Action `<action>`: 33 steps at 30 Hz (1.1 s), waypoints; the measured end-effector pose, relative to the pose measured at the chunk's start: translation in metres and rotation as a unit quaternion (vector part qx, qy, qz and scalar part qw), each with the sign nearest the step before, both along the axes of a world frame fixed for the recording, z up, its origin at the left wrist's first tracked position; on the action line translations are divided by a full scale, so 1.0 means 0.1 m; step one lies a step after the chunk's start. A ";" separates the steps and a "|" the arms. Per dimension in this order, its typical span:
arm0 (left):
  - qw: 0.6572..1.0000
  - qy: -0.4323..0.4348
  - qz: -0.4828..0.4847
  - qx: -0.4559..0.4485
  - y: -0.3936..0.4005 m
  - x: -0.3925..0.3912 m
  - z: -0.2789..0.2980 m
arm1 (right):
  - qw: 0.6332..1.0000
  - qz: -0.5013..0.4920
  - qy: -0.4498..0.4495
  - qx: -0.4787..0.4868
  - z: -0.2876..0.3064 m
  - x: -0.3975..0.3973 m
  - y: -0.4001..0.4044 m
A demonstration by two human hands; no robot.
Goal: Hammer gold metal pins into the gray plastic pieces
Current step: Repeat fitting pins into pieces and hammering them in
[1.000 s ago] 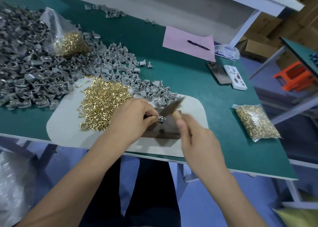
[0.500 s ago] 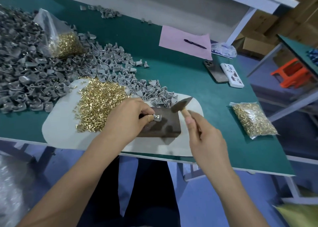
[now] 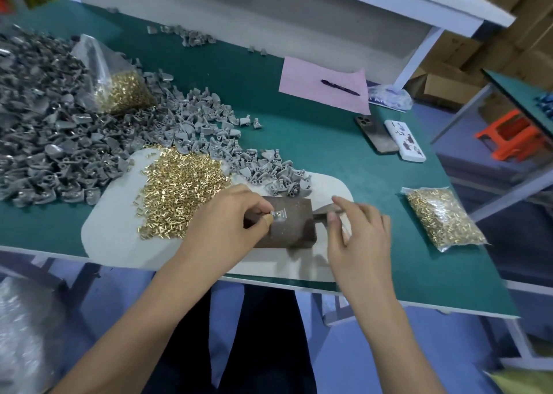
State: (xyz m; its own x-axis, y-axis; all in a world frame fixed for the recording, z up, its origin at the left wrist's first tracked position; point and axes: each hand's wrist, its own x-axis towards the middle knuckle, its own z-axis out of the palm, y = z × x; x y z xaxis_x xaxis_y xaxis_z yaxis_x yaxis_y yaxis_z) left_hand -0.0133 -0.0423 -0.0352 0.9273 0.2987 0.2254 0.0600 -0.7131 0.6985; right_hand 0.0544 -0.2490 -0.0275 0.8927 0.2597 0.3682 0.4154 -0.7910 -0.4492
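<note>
A small gray plastic piece (image 3: pixel 278 214) with a gold pin in it sits on a brown block (image 3: pixel 291 229). My left hand (image 3: pixel 227 223) pinches that piece between thumb and fingertips. To the right of the block, my right hand (image 3: pixel 357 235) holds the handle of a small hammer (image 3: pixel 324 211) between thumb and forefinger, its other fingers spread. The hammer head lies low beside the block's right edge. Loose gold pins (image 3: pixel 179 193) are heaped on a white mat (image 3: pixel 110 235). A large heap of gray plastic pieces (image 3: pixel 59 145) covers the table's left side.
A clear bag of pins (image 3: pixel 125 91) rests on the gray heap, another bag (image 3: pixel 443 217) lies at the right. Pink paper (image 3: pixel 314 91) with a pen (image 3: pixel 340 87), two phones (image 3: pixel 389 139) and a white shelf frame (image 3: pixel 416 55) are further back. The green table's front edge (image 3: pixel 389 301) is near.
The hammer has come down from above the block to its right side, and my right hand's fingers have spread. My left hand stays on the gray piece.
</note>
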 end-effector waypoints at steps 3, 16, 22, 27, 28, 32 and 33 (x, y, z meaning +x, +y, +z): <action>1.000 -0.016 0.015 -0.001 0.05 -0.13 0.01 | 0.992 0.116 -0.001 0.054 0.09 -0.08 0.32; 0.987 0.010 0.160 -0.023 0.88 -0.91 -0.15 | 0.950 0.301 0.078 -0.009 0.03 -0.49 1.63; 0.967 0.034 0.252 0.001 1.30 -1.35 -0.24 | 0.925 0.364 0.093 -0.045 -0.10 -0.74 2.33; 0.952 0.046 0.303 0.002 1.55 -1.55 -0.34 | 0.923 0.367 0.065 -0.099 -0.21 -0.86 2.74; 0.950 0.053 0.307 0.003 1.57 -1.57 -0.36 | 0.923 0.364 0.062 -0.110 -0.23 -0.87 2.80; 0.949 0.071 0.307 0.012 1.64 -1.59 -0.41 | 0.923 0.360 0.052 -0.125 -0.28 -0.89 2.92; 0.951 0.071 0.300 0.014 1.64 -1.58 -0.42 | 0.924 0.360 0.052 -0.120 -0.29 -0.89 2.93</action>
State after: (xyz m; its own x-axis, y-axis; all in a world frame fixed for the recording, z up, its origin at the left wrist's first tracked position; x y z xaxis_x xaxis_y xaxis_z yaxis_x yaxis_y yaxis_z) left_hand -0.1716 0.1222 -0.0767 0.6133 0.7797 0.1261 0.5549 -0.5389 0.6338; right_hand -0.0344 0.0445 -0.0560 0.4839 0.8630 0.1453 0.8371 -0.4081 -0.3644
